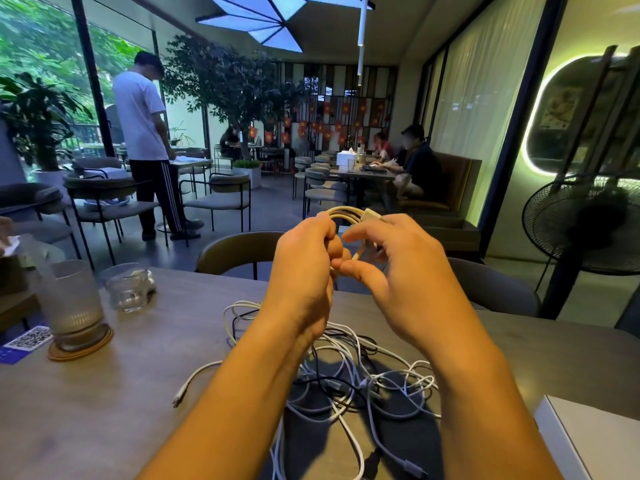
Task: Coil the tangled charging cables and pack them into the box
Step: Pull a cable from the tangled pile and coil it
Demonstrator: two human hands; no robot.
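Cream-white charging cable (346, 213), wound into a small coil, held up above the grey wooden table (121, 393) between both hands. Left hand (304, 268) closed around the coil's left side, fingers curled over the loops. Right hand (398, 271) pinching near the white plug end (372, 215), thumb and forefinger together on the cable, other fingers loose; exact contact partly hidden behind the knuckles, so probably tucking the tail. Tangled pile of white and black cables (346, 372) lies on the table under the forearms, one loose white plug end (178, 398) trailing left. Grey-white cardboard box (588, 431) at the right edge, lower corner, well apart from the held coil. Risks: coil springs open if the left grip slackens before the tail is secured; forearms hanging low over the pile could snag loops and drag them; frosted tall glass (74, 299) on its cork coaster sits near the left, could get knocked.
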